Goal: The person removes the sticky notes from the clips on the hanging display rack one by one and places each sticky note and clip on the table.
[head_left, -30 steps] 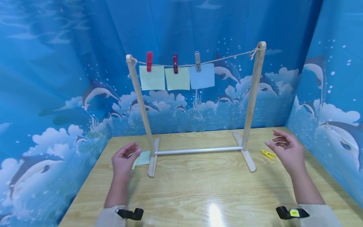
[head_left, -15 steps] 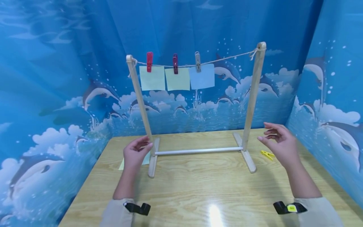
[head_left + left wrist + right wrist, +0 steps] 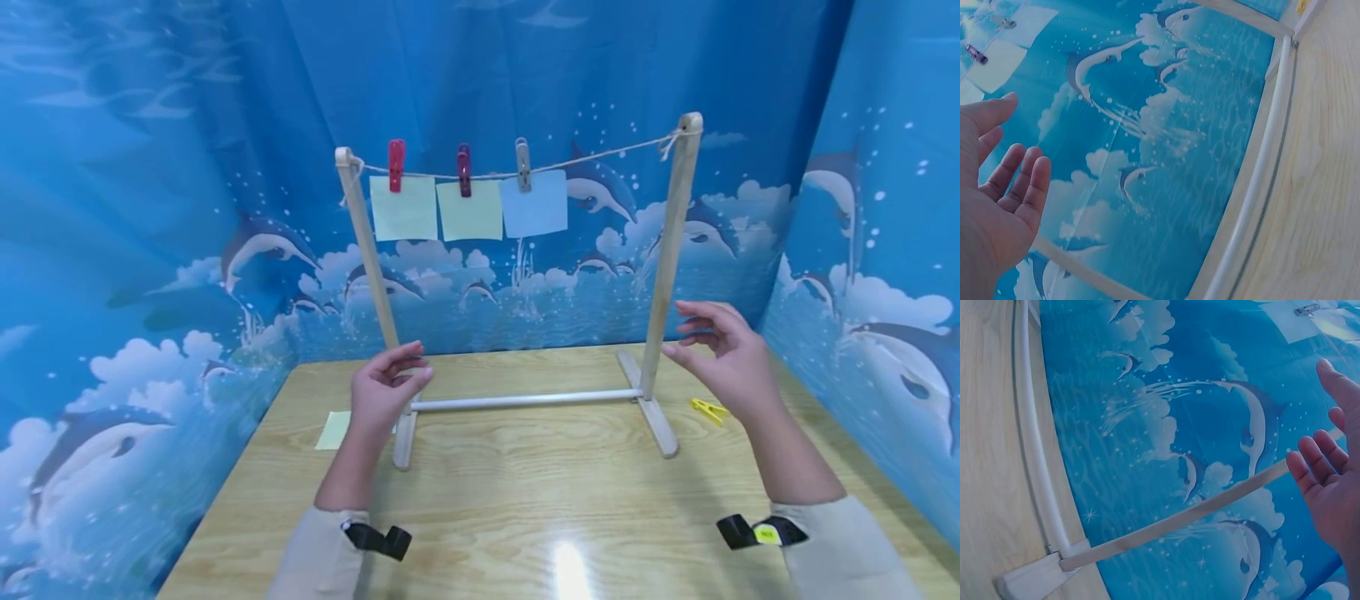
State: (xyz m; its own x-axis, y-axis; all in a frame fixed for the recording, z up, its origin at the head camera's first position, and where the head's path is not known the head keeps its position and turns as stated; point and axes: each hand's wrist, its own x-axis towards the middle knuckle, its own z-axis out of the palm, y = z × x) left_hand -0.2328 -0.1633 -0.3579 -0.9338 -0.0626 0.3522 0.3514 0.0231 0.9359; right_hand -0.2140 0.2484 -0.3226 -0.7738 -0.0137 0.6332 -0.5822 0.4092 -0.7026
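Both hands are raised above the table with loosely bent fingers and nothing in them. In the head view the left hand (image 3: 385, 389) overlaps the foot of the rack's left post, and the right hand (image 3: 722, 357) is just right of the right post (image 3: 670, 258). Between the posts runs a string (image 3: 592, 155) with three sheets hung by clothespins: a pale green sheet (image 3: 405, 217) under a red clothespin (image 3: 396, 165), a yellowish sheet (image 3: 471, 218) under a dark red clothespin (image 3: 465, 170), and a blue sheet (image 3: 536, 212) under a grey clothespin (image 3: 522, 165).
A yellow clothespin (image 3: 708, 411) lies on the table (image 3: 517, 492) right of the rack. Another pale green sheet (image 3: 333, 430) lies by the left foot, partly behind the left arm. A white bar (image 3: 525, 402) joins the rack's feet. Blue dolphin-print curtains (image 3: 465, 67) enclose the back and sides.
The left hand has moved right and up, from over the loose paper to the left post. The right hand has moved left and up, toward the right post. The hanging sheets stay put.
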